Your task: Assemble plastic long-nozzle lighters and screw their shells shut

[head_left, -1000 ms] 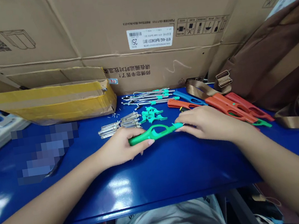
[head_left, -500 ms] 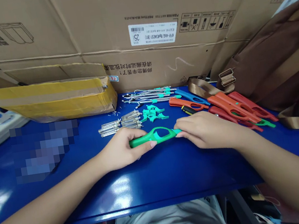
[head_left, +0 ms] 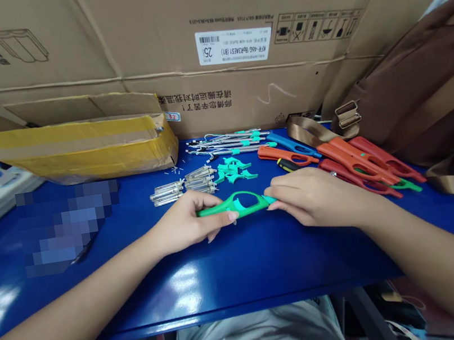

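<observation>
A green plastic handle (head_left: 238, 204) with an oval opening lies across the middle of the blue table (head_left: 242, 270). My left hand (head_left: 183, 222) is closed round its left end, thumb on top. My right hand (head_left: 314, 195) pinches its right tip with curled fingers. Just behind the handle lie small teal trigger pieces (head_left: 233, 170) and clear metal-tipped parts (head_left: 184, 186).
Metal rods with teal collars (head_left: 227, 144) lie at the back. Orange, red and blue handles (head_left: 349, 163) are piled to the right beside a brown bag with straps (head_left: 420, 90). A yellow-taped carton (head_left: 79, 149) sits left; big cardboard boxes (head_left: 208, 42) wall the rear.
The green handle has tilted slightly between my hands and my left thumb has slid along it. The view has shifted a little; both hands stay at the same spot.
</observation>
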A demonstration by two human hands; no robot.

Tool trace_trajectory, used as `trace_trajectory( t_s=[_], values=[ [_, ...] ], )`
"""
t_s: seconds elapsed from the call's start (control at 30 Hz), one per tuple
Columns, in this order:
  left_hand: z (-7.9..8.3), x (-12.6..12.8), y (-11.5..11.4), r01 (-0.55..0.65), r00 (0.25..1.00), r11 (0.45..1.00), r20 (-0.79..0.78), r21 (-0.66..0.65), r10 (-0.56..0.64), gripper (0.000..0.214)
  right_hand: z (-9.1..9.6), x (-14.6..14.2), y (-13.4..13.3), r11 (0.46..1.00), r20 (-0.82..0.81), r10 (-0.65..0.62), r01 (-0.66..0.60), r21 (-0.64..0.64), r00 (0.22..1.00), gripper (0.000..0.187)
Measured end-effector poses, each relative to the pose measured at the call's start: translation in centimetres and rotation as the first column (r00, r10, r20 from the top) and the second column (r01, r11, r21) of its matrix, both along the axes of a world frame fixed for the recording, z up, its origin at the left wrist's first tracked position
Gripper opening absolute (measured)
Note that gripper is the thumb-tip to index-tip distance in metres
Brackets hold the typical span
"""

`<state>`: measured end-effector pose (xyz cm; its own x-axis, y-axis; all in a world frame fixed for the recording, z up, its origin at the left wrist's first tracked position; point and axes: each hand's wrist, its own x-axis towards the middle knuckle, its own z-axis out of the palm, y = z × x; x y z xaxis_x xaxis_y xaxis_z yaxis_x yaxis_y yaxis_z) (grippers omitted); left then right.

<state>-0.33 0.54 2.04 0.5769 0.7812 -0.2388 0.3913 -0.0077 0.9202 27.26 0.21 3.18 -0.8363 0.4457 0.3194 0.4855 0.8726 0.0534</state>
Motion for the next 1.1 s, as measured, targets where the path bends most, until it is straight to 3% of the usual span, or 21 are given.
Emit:
trace_trajectory(
  t_s=[0.2, 0.4, 0.5, 0.57, 0.67, 0.77, 0.83, 0.9, 0.97, 1.1],
  values=[
    [-0.2, 0.2, -0.4, 0.019, 0.998, 0.988, -0.061, 0.154, -0.010, 0.041, -0.1, -0.2, 0.1, 0.995, 0.002, 0.001, -0.001, -0.097, 1.000, 0.029],
    [-0.4, 0.1, -1.2, 0.067, 0.991, 0.914, -0.131, 0.400, -0.015, 0.041, 0.1, -0.2, 0.2, 0.965, 0.039, 0.008, 0.003, -0.262, 0.999, 0.026],
    [-0.3, 0.0, -1.1, 0.080, 0.989, 0.892, -0.149, 0.444, -0.014, 0.040, -0.1, -0.2, 0.2, 0.961, 0.040, 0.017, -0.005, -0.277, 0.999, 0.028],
    [-0.1, 0.0, -0.8, 0.063, 0.991, 0.928, -0.137, 0.367, -0.013, 0.039, -0.2, -0.3, 0.1, 0.972, 0.023, 0.013, -0.007, -0.234, 1.000, 0.029],
    [-0.1, -0.1, 0.0, 0.040, 0.995, 0.993, -0.092, 0.114, -0.030, 0.038, -0.6, -0.4, 0.0, 0.990, 0.020, 0.005, -0.002, -0.139, 1.000, 0.031],
    [-0.4, -0.3, 0.6, 0.017, 0.997, 0.997, -0.071, -0.072, -0.022, 0.039, -1.0, -0.5, 0.0, 0.996, 0.069, -0.001, 0.008, -0.093, 0.998, 0.033],
    [-0.6, -0.4, 0.8, 0.021, 0.996, 0.997, -0.079, -0.075, -0.027, 0.040, -1.2, -0.6, 0.1, 0.995, 0.098, -0.014, 0.023, -0.093, 0.995, 0.033],
    [-0.9, -0.3, 0.8, 0.045, 0.994, 0.998, -0.104, 0.033, -0.041, 0.041, -1.1, -0.5, 0.3, 0.991, 0.115, -0.028, 0.042, -0.123, 0.993, 0.033],
    [-0.9, -0.2, 0.5, 0.073, 0.988, 0.971, -0.148, 0.227, -0.040, 0.042, -0.7, -0.3, 0.3, 0.978, 0.117, -0.043, 0.066, -0.199, 0.992, 0.028],
    [-0.8, 0.3, 0.0, 0.219, 0.969, 0.808, -0.216, 0.547, -0.116, 0.035, 0.6, 0.4, 0.4, 0.920, 0.132, -0.087, 0.130, -0.370, 0.988, 0.021]
  ],
)
